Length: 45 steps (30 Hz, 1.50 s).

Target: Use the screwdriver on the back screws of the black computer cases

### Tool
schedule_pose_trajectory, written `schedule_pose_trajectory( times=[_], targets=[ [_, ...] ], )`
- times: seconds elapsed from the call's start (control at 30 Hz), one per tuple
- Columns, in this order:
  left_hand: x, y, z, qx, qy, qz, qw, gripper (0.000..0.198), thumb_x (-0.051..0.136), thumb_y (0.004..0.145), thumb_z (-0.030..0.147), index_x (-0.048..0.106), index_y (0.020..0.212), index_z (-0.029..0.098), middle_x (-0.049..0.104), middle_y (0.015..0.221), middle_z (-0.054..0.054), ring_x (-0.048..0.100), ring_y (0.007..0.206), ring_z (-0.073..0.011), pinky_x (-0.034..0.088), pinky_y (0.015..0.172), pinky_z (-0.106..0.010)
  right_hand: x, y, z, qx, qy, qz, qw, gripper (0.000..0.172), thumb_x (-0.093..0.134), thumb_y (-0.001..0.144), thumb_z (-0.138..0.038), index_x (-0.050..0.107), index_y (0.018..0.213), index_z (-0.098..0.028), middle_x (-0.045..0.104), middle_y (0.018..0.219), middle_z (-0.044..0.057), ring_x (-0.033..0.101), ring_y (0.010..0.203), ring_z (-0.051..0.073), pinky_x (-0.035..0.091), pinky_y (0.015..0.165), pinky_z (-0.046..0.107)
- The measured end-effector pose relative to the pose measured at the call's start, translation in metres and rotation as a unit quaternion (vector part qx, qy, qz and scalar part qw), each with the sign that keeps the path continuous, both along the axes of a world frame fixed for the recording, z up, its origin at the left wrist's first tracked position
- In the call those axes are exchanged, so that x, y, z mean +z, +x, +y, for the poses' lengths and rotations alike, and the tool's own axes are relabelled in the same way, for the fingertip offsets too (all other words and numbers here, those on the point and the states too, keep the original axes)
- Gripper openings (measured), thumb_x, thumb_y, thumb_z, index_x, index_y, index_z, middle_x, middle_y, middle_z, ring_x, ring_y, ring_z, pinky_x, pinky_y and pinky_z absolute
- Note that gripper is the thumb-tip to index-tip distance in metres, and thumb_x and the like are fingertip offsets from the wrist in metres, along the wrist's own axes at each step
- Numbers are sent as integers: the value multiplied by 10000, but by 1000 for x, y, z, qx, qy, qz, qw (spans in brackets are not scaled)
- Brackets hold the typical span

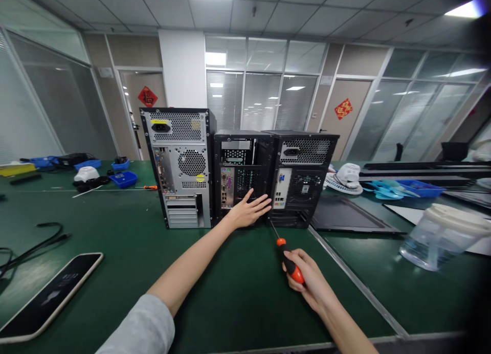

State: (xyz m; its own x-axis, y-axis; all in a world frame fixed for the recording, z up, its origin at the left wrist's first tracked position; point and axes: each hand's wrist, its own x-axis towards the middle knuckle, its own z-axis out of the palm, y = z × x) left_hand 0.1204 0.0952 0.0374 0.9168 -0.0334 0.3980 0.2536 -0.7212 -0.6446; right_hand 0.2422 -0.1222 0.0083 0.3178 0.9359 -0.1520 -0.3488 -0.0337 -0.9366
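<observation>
Three computer towers stand side by side with their rear panels toward me: a tall silver-backed tower point(193, 161), a smaller black tower point(227, 187) in the middle, and another black tower point(306, 152) on the right. My left hand point(250, 211), fingers spread, rests against the lower rear of the middle tower. In my right hand point(308, 278) is an orange and black screwdriver point(292, 264), gripped by its handle. Its shaft points up and left to the low edge where the two black towers meet. Whether the tip touches a screw is too small to tell.
A phone point(49, 295) and a black cable point(36, 246) lie at the left. Blue trays point(125, 179) sit farther back. On the right are a black panel point(347, 214), a clear water container point(441, 239) and another blue tray point(422, 189). A metal seam point(356, 280) crosses the green table.
</observation>
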Motion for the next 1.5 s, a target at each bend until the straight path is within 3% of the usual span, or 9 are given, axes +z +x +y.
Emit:
schedule_pose_trajectory(
  times=[0.23,0.43,0.87,1.03,1.17,1.27,1.37,1.47,1.5],
  targets=[
    [-2,1,-3,-3,-1,-11,1000,451,378,940,216,397,1389,183,312,1507,-76,161,1431,-246,91,1116,-635,-1,-4,1,1,14,27,1000,406,723,639,-479,448,639,-180,595,554,-23,319,274,11,136,340,185],
    [-2,1,-5,-4,0,-12,1000,450,430,916,209,428,1365,176,344,1490,-91,177,1427,-248,96,1114,-633,-1,-6,2,11,14,58,998,362,690,683,-464,530,624,-145,464,405,-43,324,293,30,189,350,195],
    [-5,-10,-17,-2,-33,10,999,380,433,922,216,517,1289,164,431,1439,-85,238,1408,-243,125,1128,-590,0,-9,0,3,36,160,986,196,647,731,-358,563,765,-184,588,659,-2,323,381,18,265,351,180],
    [-14,-9,-22,-37,-76,29,996,253,472,906,198,648,1066,109,592,1272,-102,357,1353,-235,240,1135,-442,-3,-10,1,3,30,200,979,170,613,761,-326,579,781,-160,568,650,-2,281,376,12,266,335,173],
    [-21,-9,-37,-32,-195,46,979,232,457,909,181,676,864,117,703,972,-76,517,1220,-223,373,1052,-352,-4,-9,1,0,24,226,974,145,588,776,-301,582,805,-160,565,654,4,301,391,28,284,332,174],
    [-23,-8,-51,2,-340,19,940,228,463,907,199,683,869,153,715,918,-58,654,972,-178,476,886,-269,-4,-10,1,-1,21,245,969,128,571,785,-287,580,816,-163,557,652,5,320,404,35,294,334,170],
    [-24,-4,-61,18,-493,-20,869,246,459,911,231,699,918,179,723,924,-52,675,843,-168,485,806,-257,-3,-11,1,-5,19,263,965,123,569,787,-275,581,831,-161,550,660,6,329,413,36,306,337,167],
    [-28,4,-72,6,-648,-79,757,251,450,909,236,696,940,195,718,946,-33,656,910,-164,466,855,-273,-3,-15,1,-12,22,280,960,124,539,805,-265,579,841,-154,547,668,8,335,428,32,314,348,154],
    [-30,7,-76,7,-716,-102,690,255,440,909,235,684,961,181,712,924,-35,656,889,-155,480,823,-268,-3,-16,1,-15,23,284,958,119,524,814,-259,576,838,-154,546,668,7,334,432,30,314,352,149]
  ],
)
